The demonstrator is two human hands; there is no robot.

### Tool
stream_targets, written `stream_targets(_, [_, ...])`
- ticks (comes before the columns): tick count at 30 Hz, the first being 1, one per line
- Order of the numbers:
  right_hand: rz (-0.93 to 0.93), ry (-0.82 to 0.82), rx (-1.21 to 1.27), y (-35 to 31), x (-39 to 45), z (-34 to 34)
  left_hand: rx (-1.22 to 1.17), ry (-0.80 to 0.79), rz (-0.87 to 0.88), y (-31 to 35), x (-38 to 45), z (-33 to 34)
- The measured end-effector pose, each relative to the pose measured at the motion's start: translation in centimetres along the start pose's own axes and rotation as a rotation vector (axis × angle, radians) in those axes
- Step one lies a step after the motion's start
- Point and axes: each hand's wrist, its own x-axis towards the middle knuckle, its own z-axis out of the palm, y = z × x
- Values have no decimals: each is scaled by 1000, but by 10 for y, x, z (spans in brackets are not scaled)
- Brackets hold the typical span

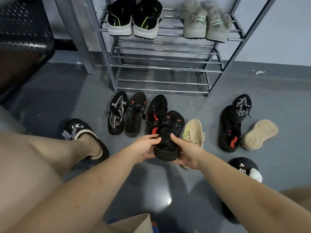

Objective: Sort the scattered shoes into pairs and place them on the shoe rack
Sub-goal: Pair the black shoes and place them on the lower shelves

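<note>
Both hands hold one black knit sneaker with small orange marks (170,132) above the floor. My left hand (144,149) grips its left side and my right hand (186,151) grips its right side near the heel. Its match (135,114) lies on the floor beside a black sneaker with white lettering (117,113). A black sneaker with red patches (156,111) lies behind the held one. The metal shoe rack (161,68) stands ahead, with a black-and-green pair (134,17) and a grey pair (205,21) on its upper shelf.
On the right lie a beige sneaker (193,132), its upturned mate (259,134), a black-red sneaker (228,130) with a black-white one (241,106) atop it. My feet wear black slippers (79,130) (244,167). A dark perforated bench (23,31) stands left.
</note>
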Motion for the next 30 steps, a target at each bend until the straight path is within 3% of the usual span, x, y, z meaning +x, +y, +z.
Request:
stream_targets(10, [-51,-27,5,-18,42,16,-96,69,2,18,32,-14])
stream_targets(22, [-225,-15,-60,-54,123,26,240,158,82,56,99,-49])
stream_targets(25, [-238,30,-58,-54,139,25,319,267,18,47,114,-67])
stream_targets(28, [-228,75,13,-53,154,26,435,497,-96,36,125,-95])
stream_targets(30, [-215,88,50,-54,162,25,399,573,-189,33,129,-108])
